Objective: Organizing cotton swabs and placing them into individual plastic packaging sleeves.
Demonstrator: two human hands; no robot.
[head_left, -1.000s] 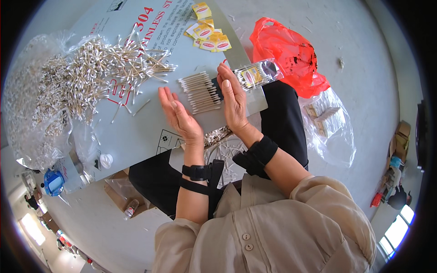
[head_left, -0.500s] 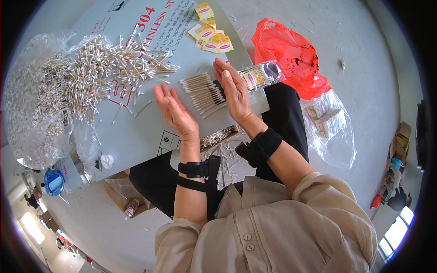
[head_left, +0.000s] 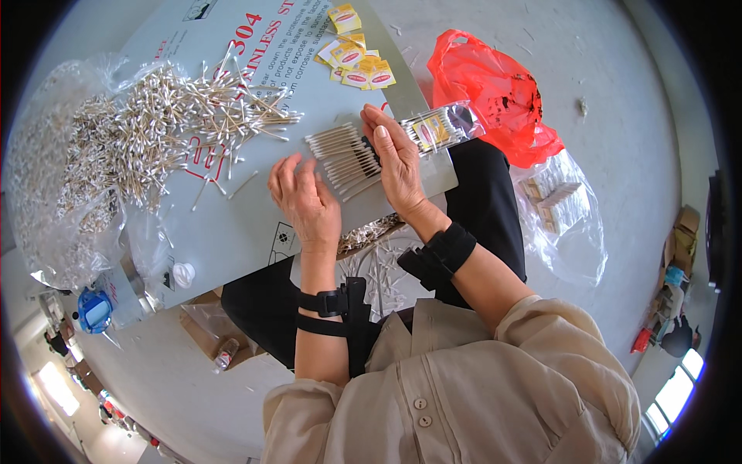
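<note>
A flat row of cotton swabs (head_left: 340,158) lies on the grey table (head_left: 232,232) between my two hands, its swabs side by side. My right hand (head_left: 398,170) rests on edge along the row's right end, fingers stretched out, partly covering a dark strip there. Just left of the row is my left hand (head_left: 311,213), its fingers loosely bent and apart, with nothing visible in them. Past my right hand sits a clear packet (head_left: 433,130) holding swabs and a yellow card.
A large heap of loose swabs (head_left: 147,124) spills from a clear bag at left. Yellow cards (head_left: 359,66) lie at the far edge. A red plastic bag (head_left: 487,93) and a clear bag of packets (head_left: 553,201) are at right. A blue-capped container (head_left: 94,311) stands at lower left.
My left hand has turned and bent its fingers, moving slightly closer to the swab row. My right hand has hardly shifted, and the row lies as before.
</note>
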